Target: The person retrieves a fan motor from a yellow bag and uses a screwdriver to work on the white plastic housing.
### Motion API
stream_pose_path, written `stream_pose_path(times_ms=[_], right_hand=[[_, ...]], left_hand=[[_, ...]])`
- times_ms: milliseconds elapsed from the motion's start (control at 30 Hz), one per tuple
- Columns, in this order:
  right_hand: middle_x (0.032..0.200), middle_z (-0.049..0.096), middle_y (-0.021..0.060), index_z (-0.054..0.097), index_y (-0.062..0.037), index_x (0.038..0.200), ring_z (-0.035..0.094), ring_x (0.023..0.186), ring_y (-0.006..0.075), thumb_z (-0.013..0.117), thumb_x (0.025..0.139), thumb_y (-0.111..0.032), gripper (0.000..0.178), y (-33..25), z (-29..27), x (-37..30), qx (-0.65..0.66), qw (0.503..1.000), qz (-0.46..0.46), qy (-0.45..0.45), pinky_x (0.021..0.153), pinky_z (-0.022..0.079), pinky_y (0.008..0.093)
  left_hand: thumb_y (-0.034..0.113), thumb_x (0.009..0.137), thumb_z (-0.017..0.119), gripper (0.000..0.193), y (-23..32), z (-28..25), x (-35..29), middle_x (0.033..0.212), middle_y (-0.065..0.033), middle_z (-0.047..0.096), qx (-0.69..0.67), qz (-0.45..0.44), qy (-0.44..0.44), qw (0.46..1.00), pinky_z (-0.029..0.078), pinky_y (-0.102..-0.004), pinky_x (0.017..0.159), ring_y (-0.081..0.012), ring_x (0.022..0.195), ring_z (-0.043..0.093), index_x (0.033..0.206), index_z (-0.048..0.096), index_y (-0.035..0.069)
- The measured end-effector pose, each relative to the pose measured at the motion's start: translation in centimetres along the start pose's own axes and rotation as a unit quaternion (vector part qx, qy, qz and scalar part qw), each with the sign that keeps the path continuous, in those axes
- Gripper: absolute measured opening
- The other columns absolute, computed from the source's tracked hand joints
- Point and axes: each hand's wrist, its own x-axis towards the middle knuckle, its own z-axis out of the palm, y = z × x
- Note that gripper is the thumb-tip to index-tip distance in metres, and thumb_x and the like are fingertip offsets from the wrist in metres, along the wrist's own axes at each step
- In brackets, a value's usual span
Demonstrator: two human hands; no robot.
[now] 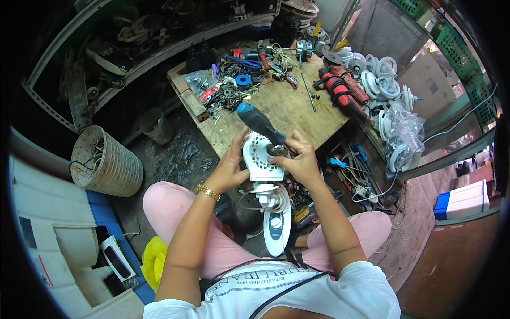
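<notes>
A white electric fan body stands upright between my knees, with a perforated motor housing (256, 153) on top and a control panel with a dial (276, 223) below. My left hand (232, 159) grips the side of the housing, with a gold watch (209, 191) on the wrist. My right hand (300, 157) is closed around the narrow end of a screwdriver (260, 123) with a blue-and-black handle, which points up and to the left. Its shaft is hidden. The right thumb presses against the housing opening, where a dark metal part partly shows.
Ahead is a low wooden table (287, 114) with pliers, wires, blue tape (243, 82) and a red power tool (345, 90). White plastic parts (382, 80) pile at right. Below them lies a tool drawer (361, 175). A woven bucket (109, 162) stands left.
</notes>
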Motion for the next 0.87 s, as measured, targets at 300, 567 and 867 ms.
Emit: stream_pose_path(times_ms=[300, 567, 867], right_hand=[[0.087, 0.053, 0.0013, 0.06, 0.0036, 0.116, 0.046, 0.069, 0.0059, 0.053, 0.098, -0.008, 0.023, -1.4, -3.2, -0.3, 0.292, 0.945, -0.015, 0.145, 0.056, 0.037, 0.0229], [0.077, 0.046, 0.0028, 0.048, -0.0063, 0.111, 0.04, 0.058, 0.0105, 0.046, 0.103, -0.03, 0.025, -6.2, -0.8, 2.6, 0.415, 0.866, -0.204, 0.191, 0.051, 0.032, 0.0249], [0.078, 0.048, 0.0028, 0.049, -0.0062, 0.113, 0.04, 0.059, 0.0099, 0.047, 0.102, -0.03, 0.026, -5.5, -0.4, 2.7, 0.413, 0.869, -0.199, 0.184, 0.051, 0.033, 0.0263]], left_hand=[[0.0, 0.066, 0.065, 0.062, 0.8, -0.7, 0.3, 0.128, -0.0155, 0.048, 0.043, 0.02, -0.016, 0.999, 0.036, -0.0383, 0.106, -0.0346, 0.123, 0.047, 0.123, 0.045, 0.011], [0.002, 0.064, 0.066, 0.061, 0.6, -0.7, 0.2, 0.126, -0.015, 0.049, 0.051, 0.007, -0.002, 0.999, 0.036, -0.0375, 0.107, -0.0323, 0.124, 0.047, 0.122, 0.046, 0.009], [0.001, 0.064, 0.064, 0.063, 0.8, -0.9, 0.2, 0.126, -0.0133, 0.049, 0.058, 0.004, -0.016, 0.998, 0.035, -0.0376, 0.107, -0.0322, 0.125, 0.047, 0.123, 0.044, 0.009]])
